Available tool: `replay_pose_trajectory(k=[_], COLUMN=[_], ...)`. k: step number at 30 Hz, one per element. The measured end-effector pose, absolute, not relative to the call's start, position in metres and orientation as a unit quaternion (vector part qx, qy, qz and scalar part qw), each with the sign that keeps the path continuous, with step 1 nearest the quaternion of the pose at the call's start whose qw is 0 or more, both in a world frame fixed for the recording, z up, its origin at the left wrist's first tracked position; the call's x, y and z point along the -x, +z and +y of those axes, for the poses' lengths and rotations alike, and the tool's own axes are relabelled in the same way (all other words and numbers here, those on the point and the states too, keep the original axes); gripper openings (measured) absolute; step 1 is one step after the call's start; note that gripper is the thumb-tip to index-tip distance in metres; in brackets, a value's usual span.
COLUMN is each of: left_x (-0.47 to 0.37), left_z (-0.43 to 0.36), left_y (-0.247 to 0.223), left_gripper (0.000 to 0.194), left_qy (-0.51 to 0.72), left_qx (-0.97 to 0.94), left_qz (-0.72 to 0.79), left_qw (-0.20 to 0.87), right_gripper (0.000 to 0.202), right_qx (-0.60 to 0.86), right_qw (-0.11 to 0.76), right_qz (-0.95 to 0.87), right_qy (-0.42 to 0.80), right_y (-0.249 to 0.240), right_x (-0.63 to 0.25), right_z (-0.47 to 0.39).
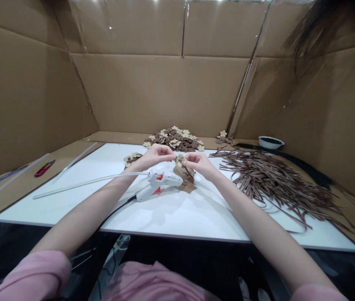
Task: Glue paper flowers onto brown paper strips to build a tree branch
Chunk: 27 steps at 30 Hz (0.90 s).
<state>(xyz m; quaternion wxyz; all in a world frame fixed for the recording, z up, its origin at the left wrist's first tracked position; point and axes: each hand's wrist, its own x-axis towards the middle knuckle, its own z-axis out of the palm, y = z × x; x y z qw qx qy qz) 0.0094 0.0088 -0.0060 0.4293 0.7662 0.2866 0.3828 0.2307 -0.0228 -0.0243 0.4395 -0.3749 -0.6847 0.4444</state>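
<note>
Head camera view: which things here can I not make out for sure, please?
- Small pale piece between left hand and right hand, head view: too small, partly behind fingers; which hand grips it is unclear.
- Small flower pile, head view: partly hidden by the left arm.
- Black cord, head view: its far end is lost below the board's edge.
- Dark contents of the white bowl, head view: too small.

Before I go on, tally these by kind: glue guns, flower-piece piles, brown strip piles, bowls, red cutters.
Glue gun: 1
Flower-piece piles: 3
Brown strip pile: 1
White bowl: 1
Red cutter: 1
Total: 7
</note>
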Motion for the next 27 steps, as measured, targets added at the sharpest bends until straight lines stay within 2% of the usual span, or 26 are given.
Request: replay_pose_trajectory(k=[5,17,23,27], left_x=[0.003,-0.002,-0.006,-0.005], left_z=[0.016,0.015,0.012,0.008], left_y=[-0.006,-0.008,-0.010,-0.008], left_gripper=[0.028,0.026,0.026,0.026], left_qy=[0.443,0.439,0.407,0.352], left_qx=[-0.739,-0.723,-0.737,-0.740], left_qz=[0.300,0.279,0.277,0.236], left_qw=[0.410,0.455,0.463,0.522], right_gripper=[0.030,0.036,0.033,0.027], right_qx=[0.368,0.378,0.383,0.420], right_qw=[0.458,0.462,0.458,0.472], right_qz=[-0.677,-0.668,-0.684,-0.686], right_qy=[0.444,0.445,0.419,0.361], right_y=[-0.031,-0.032,-0.031,-0.034], right_x=[-0.238,-0.241,-0.240,-0.246], right_z=[-0.015,-0.011,-0.012,-0.006])
